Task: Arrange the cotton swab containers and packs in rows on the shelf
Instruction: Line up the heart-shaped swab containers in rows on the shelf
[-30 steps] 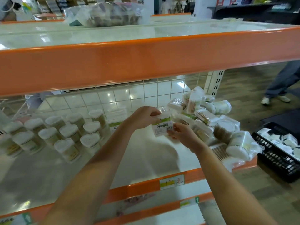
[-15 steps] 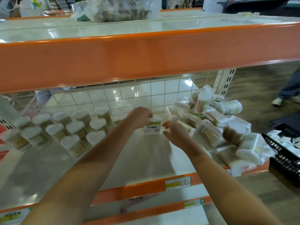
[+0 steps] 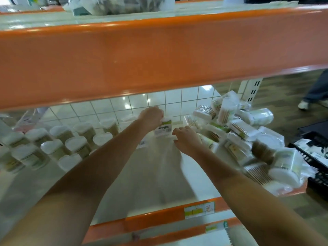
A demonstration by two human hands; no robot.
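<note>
Two hands are working over the shelf: the left hand is gripping a swab pack, now carried deeper toward the back wall beside the jars. The right hand, having let go, is hanging relaxed and empty beside the pile, so placing comes next.

A black plastic crate sits on the wood-patterned floor at the far right, holding white packets too blurred to identify. Beyond the crate, further back on that floor, a person's trouser leg and white shoe show. Far left of the crate, up on the top board, lies a clear plastic bag with dark, indistinct contents.
</note>
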